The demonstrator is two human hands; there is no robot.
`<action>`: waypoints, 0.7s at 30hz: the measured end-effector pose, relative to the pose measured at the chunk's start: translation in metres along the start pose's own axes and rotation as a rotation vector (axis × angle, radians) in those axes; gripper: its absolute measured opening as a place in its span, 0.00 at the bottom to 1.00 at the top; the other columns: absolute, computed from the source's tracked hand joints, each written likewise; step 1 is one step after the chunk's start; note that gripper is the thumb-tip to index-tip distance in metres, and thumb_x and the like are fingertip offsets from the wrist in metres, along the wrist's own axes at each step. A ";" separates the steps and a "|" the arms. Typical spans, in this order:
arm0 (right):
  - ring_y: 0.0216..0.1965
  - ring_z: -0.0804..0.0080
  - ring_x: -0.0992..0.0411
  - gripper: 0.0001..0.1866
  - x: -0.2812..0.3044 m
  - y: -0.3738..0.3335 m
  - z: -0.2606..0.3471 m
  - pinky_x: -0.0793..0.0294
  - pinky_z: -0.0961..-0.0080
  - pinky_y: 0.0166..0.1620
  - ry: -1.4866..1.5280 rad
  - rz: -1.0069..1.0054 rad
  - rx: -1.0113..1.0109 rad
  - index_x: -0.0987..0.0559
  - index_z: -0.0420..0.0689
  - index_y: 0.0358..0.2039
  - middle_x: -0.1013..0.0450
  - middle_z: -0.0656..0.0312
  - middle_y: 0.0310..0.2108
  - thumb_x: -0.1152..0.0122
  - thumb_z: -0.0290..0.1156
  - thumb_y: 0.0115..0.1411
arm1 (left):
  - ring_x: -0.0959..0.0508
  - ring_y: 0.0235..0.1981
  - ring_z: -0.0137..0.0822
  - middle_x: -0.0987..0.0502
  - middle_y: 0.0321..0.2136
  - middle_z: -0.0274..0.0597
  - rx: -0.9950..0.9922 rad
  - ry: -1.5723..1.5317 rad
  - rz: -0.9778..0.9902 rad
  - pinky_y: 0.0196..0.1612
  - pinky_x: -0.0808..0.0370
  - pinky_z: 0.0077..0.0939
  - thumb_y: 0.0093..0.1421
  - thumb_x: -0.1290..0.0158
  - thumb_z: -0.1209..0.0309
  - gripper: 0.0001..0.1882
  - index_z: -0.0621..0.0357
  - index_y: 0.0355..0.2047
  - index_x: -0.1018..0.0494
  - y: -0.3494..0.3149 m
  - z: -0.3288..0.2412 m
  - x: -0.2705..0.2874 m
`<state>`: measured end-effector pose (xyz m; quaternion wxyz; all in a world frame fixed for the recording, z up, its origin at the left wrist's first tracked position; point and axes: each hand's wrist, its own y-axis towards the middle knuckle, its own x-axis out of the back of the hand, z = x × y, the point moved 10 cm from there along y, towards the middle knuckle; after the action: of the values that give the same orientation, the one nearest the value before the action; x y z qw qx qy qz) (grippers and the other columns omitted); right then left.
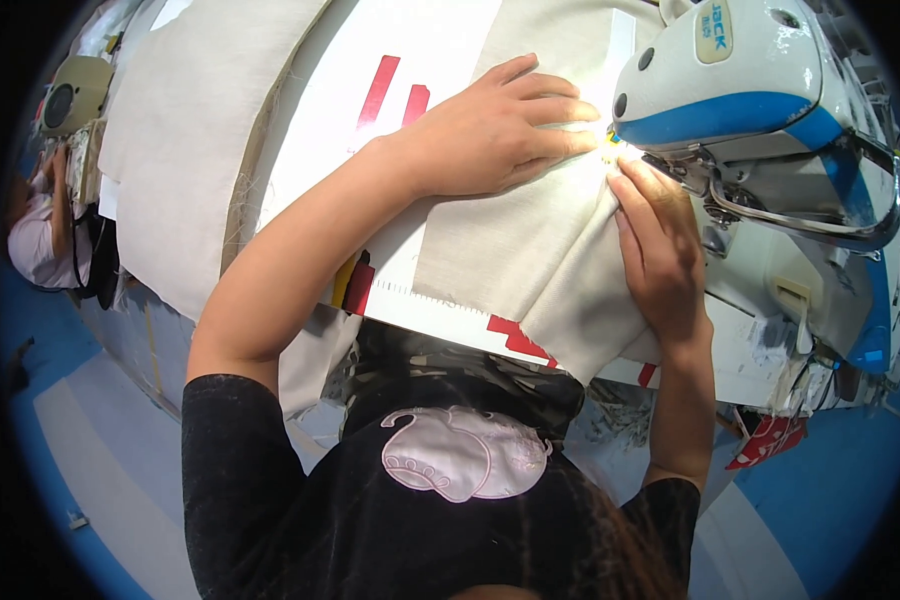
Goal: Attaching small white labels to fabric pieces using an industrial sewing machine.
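Pressing flat, the 2 hands hold the cloth on the surface: left hand spread open, right hand nearer the sewing machine, fingers lying on the fold.

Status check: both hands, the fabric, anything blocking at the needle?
Left hand flat on beige fabric. Right hand pressing folded edge beside sewing machine. Needle area hidden by fingertips; no obstruction visible.

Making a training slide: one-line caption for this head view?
Left hand and right hand press beige cloth flat beside a sewing machine.
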<state>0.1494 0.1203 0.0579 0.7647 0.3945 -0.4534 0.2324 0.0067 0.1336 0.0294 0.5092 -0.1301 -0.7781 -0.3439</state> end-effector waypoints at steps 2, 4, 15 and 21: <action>0.50 0.59 0.20 0.21 0.005 0.002 0.003 0.22 0.67 0.56 -0.030 -0.048 0.030 0.17 0.41 0.53 0.20 0.55 0.51 0.35 0.17 0.57 | 0.32 0.67 0.40 0.25 0.59 0.38 0.002 -0.004 0.015 0.75 0.45 0.54 0.67 0.43 0.69 0.21 0.40 0.60 0.24 0.001 0.000 -0.001; 0.51 0.58 0.20 0.21 0.003 0.002 0.005 0.21 0.67 0.56 -0.035 -0.037 0.016 0.17 0.41 0.53 0.20 0.55 0.50 0.35 0.17 0.58 | 0.32 0.68 0.40 0.25 0.59 0.38 0.012 0.004 0.010 0.75 0.45 0.53 0.67 0.44 0.69 0.21 0.41 0.60 0.24 -0.001 0.001 -0.001; 0.57 0.50 0.29 0.26 0.008 -0.030 0.015 0.35 0.56 0.63 -0.185 0.076 -0.217 0.23 0.41 0.60 0.23 0.48 0.53 0.33 0.26 0.59 | 0.36 0.64 0.48 0.30 0.63 0.38 0.240 0.223 0.095 0.68 0.34 0.47 0.67 0.42 0.60 0.25 0.44 0.63 0.28 -0.029 0.049 0.023; 0.58 0.46 0.32 0.20 -0.014 -0.049 -0.102 0.34 0.54 0.63 -0.233 0.221 -0.326 0.23 0.36 0.52 0.28 0.41 0.57 0.38 0.29 0.60 | 0.32 0.58 0.51 0.32 0.60 0.51 0.359 0.089 0.179 0.61 0.28 0.46 0.66 0.41 0.55 0.28 0.50 0.62 0.32 -0.061 -0.002 0.026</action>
<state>0.2297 0.1748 -0.0021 0.7306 0.2380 -0.6107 0.1915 -0.0373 0.0837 0.0287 0.5869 -0.0905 -0.7889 -0.1584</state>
